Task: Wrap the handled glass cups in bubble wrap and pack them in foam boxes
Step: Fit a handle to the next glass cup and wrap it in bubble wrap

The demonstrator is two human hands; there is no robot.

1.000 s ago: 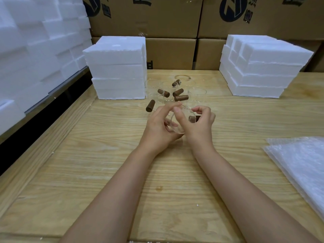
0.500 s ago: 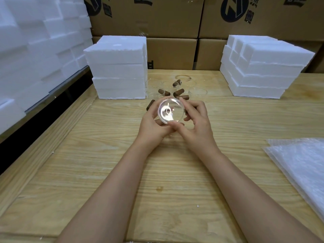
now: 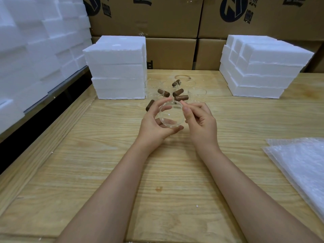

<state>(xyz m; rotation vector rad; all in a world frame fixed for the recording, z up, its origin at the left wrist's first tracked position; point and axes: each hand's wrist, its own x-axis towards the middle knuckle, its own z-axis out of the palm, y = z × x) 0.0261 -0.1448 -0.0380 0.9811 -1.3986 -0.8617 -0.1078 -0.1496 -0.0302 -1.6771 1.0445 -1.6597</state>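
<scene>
A pale wooden table (image 3: 105,155) carries everything, with printed cardboard boxes (image 3: 171,53) stacked along the wall beyond the hands. A stack of white foam boxes (image 3: 119,71) stands beyond the left hand (image 3: 154,123), and another stack (image 3: 259,67) sits beyond and outward of the right hand (image 3: 201,123). Bubble wrap sheets (image 3: 301,165) lie well out to the right. Both forearms reach forward and the hands meet over the table. The left hand cradles a clear glass cup (image 3: 171,114), fingers curled over its top and thumb beneath, with one round end facing the camera. The right thumb and curled fingers press its right edge. More cups (image 3: 197,93) (brown handles (image 3: 181,97) show best) stand just beyond the fingertips.
</scene>
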